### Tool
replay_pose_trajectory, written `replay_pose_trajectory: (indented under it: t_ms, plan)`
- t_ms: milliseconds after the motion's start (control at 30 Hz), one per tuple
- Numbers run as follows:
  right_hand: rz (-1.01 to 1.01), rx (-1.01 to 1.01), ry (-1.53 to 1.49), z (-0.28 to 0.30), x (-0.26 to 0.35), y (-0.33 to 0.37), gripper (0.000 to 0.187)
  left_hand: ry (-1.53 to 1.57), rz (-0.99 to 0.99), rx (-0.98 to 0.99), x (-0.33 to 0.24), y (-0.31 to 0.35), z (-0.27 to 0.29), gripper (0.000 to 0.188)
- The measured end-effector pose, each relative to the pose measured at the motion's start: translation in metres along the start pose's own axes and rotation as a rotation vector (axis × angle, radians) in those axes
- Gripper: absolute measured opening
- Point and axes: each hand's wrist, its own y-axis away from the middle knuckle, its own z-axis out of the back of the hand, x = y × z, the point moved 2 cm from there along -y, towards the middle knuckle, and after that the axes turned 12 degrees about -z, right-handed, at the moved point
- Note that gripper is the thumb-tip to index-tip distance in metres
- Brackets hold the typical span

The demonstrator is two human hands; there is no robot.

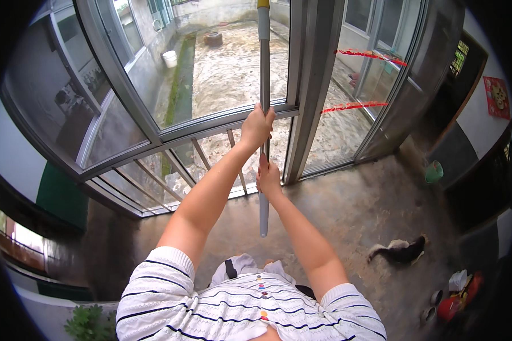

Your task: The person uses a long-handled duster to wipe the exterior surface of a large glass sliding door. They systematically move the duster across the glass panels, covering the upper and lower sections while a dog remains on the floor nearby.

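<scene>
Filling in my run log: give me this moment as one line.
left hand: gripping grey pole high | right hand: gripping pole lower | pole: upright before window | floor: black-and-white cat

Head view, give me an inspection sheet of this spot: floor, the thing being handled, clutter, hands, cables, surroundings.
Surface: bare concrete floor, stained and dull.
Job's things: long grey metal pole with a yellow section at the top, held upright in front of the window pane.
Clutter: black-and-white cat on the floor; red and white items with small bowls at lower right; green bucket by the wall.
Hands: left hand grips the pole higher up; right hand grips it lower.
Cables: nothing seen.
Surroundings: metal-framed windows, open doorway crossed by red ribbons, courtyard outside, potted plant.
</scene>
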Motion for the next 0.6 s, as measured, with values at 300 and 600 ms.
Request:
replay_pose_trajectory:
  t_ms: [300,600]
  plan:
    - [-0.178,0.175,-0.244,-0.033,0.015,0.075,0.06,0.126,-0.003,0.061,0.006,0.042,0.033,0.043]
    - [0.1,0.052,-0.133,-0.098,0.092,0.144,0.057,0.27,0.019,0.008,-0.011,0.204,0.154,0.056]
